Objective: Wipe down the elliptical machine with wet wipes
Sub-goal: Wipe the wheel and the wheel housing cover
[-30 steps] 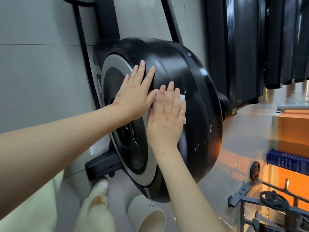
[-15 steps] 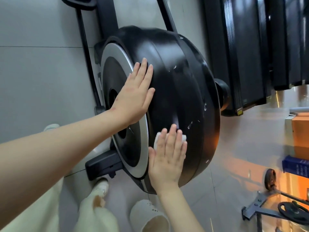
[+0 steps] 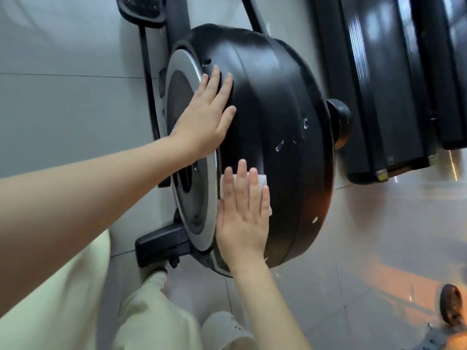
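1. Black flywheel housing (image 3: 278,97) of the elliptical lies under both your palms.
2. Your right hand (image 3: 242,223), grip flat with fingers straight, presses the white wet wipe (image 3: 262,179) against its near end.
3. Your left hand (image 3: 204,122), grip spread flat and holding nothing, rests farther up.

The glossy pale grey tiled floor (image 3: 63,102) has thin dark grout lines and orange reflections at the lower right. The black elliptical machine (image 3: 273,117) stands on it by a black plastic foot bar (image 3: 161,245). A white shoe (image 3: 158,277) is just beside that bar. Near the bottom edge is a white rounded object (image 3: 225,329) with small lettering. A large black flat-decked machine (image 3: 379,97) rests at the upper right, and a dark rusty wheel (image 3: 451,308) sits at the lower right.
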